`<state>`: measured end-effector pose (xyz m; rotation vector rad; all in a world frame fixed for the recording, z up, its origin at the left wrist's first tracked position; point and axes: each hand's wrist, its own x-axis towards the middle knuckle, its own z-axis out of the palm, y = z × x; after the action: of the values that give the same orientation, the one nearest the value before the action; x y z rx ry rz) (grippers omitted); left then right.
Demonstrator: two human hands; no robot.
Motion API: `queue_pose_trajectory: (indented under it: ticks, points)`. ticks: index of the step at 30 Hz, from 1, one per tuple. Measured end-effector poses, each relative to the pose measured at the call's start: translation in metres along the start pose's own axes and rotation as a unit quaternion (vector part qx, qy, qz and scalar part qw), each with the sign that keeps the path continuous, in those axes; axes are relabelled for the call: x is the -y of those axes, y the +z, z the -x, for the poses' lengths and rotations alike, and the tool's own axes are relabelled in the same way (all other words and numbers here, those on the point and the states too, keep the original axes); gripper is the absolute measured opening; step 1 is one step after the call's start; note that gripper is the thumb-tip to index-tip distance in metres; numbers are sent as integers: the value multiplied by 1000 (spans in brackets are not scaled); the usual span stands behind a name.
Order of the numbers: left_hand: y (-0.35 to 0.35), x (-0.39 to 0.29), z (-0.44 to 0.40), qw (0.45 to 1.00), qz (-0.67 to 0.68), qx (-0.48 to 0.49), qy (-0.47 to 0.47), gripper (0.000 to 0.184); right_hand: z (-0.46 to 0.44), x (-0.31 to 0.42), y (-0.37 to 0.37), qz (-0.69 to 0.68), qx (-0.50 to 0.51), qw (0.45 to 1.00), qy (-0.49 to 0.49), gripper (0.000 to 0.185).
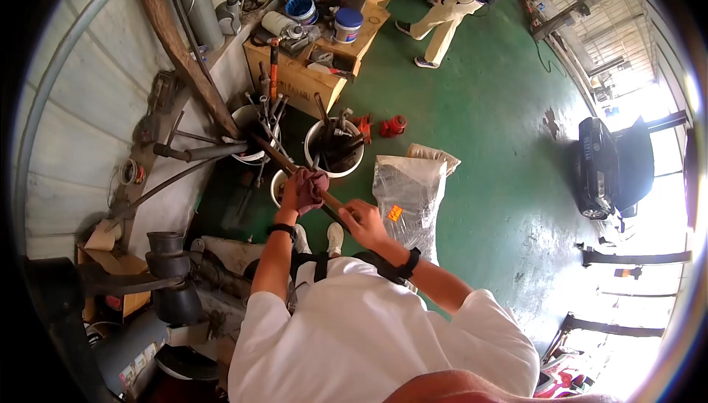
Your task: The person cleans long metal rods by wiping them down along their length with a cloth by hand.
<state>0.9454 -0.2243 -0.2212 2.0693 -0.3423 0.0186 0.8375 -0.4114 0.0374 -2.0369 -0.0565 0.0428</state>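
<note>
My left hand (296,192) is closed on a dark red cloth (313,188), which is bunched around a long brown bar (275,154). Lower down the same bar, my right hand (363,223) grips it with curled fingers. The bar slants from beside my body toward a white bucket (248,117) of metal rods and tools; its far end lies near that bucket's rim. Close beyond the cloth stands another white bucket (335,171) holding dark metal parts. A smaller white container (277,188) is partly hidden behind my left hand.
A plastic-wrapped package (407,189) lies on the green floor (487,145) to the right, near a red jack (394,126). Ahead is a wooden box (291,82) crowded with tubs and tools. A person (450,12) stands farther off. A dark car (612,167) is at right.
</note>
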Motion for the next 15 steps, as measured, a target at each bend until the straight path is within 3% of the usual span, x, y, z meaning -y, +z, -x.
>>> queue_pose_trajectory:
  ticks: [2, 4, 6, 7, 8, 10, 11, 13, 15]
  points:
    - [-3, -32, 8, 955, 279, 20, -99, 47, -1, 0, 5, 10, -27, 999, -27, 21]
    - [-14, -70, 18, 826, 534, 56, -170, 49, -4, 0, 11, 19, -51, 997, -53, 20]
    - [-21, -94, 29, 699, 672, 104, -223, 51, -9, 8, 19, 62, -63, 995, -53, 17]
    - [-20, -99, 35, 679, 685, 124, -232, 52, -11, 13, 20, 60, -61, 995, -51, 17]
    - [-9, -87, 45, 718, 647, 140, -217, 50, -13, 19, 20, 63, -58, 995, -59, 16]
    - [-34, -135, 47, 908, 405, 89, -52, 50, -19, 29, 20, 68, -49, 994, -67, 15]
    - [-46, -159, 47, 963, 266, 33, 8, 52, -22, 32, 21, 81, -66, 990, -99, 13]
    - [-52, -170, 42, 982, 75, 20, 172, 51, -33, 35, 19, 96, -80, 983, -135, 11]
    - [-50, -169, 39, 983, 107, -17, 150, 50, -44, 39, 17, 131, -37, 972, -190, 9]
